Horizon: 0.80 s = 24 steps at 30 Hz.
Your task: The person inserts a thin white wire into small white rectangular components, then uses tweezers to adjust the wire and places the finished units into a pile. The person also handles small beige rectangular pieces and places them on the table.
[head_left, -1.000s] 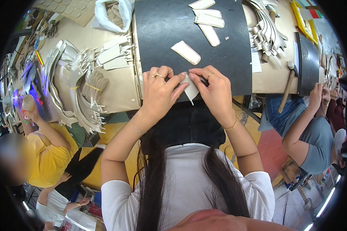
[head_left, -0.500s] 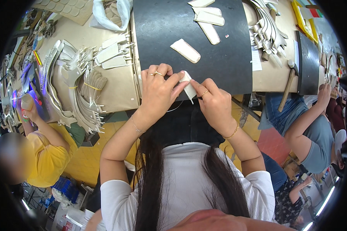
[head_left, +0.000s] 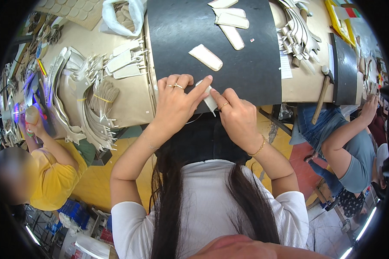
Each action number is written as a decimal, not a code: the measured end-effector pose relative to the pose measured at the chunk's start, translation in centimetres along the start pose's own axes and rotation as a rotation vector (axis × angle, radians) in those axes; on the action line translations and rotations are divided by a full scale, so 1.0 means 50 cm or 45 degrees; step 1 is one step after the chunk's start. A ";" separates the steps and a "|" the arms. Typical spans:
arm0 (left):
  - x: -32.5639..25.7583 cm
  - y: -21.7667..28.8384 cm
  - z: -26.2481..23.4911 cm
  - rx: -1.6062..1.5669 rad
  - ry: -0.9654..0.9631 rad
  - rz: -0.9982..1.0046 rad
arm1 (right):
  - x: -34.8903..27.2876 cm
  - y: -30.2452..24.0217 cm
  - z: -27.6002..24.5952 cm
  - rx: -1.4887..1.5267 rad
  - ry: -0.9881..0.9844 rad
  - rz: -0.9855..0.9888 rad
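Left hand (head_left: 175, 102): pinching off-white flat piece (head_left: 210, 103)
Right hand (head_left: 241, 120): touching it; grip unclear
Progress: one apparently underway; off-white rounded pieces (head_left: 205, 57) untouched

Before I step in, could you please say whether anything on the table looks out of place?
The hammer on the right looks badly placed: its handle juts past the table edge. A tiny red and white scrap lies alone on the black mat.
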<state>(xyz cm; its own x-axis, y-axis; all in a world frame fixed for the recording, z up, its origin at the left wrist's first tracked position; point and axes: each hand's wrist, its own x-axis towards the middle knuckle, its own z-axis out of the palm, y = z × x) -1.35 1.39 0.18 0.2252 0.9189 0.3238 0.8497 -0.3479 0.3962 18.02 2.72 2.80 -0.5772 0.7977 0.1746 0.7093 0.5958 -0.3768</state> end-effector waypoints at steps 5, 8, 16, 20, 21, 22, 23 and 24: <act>-0.008 -0.021 -0.021 0.091 -0.038 -0.053 | 0.031 0.009 0.019 0.018 0.030 -0.105; -0.008 -0.027 -0.030 0.102 -0.074 -0.120 | 0.035 0.015 0.017 0.080 0.049 -0.123; -0.004 -0.025 -0.033 0.088 -0.107 -0.135 | 0.003 0.024 -0.002 0.031 0.030 -0.086; -0.003 -0.024 -0.035 0.088 -0.122 -0.139 | -0.002 0.022 0.000 0.049 0.032 -0.053; -0.003 -0.024 -0.035 0.093 -0.124 -0.140 | -0.003 0.022 0.000 0.045 0.026 -0.057; -0.003 -0.024 -0.035 0.093 -0.124 -0.141 | -0.003 0.022 0.001 0.046 0.023 -0.056; -0.002 -0.023 -0.036 0.086 -0.123 -0.146 | -0.003 0.021 0.000 0.053 0.019 -0.053; -0.002 -0.023 -0.037 0.094 -0.126 -0.144 | -0.003 0.021 0.000 0.048 0.012 -0.056</act>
<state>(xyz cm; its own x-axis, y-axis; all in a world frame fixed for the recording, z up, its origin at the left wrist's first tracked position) -3.21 1.34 1.26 0.1690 0.9665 0.1933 0.9041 -0.2301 0.3601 18.84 3.24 2.38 -0.6034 0.7719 0.2004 0.6675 0.6263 -0.4026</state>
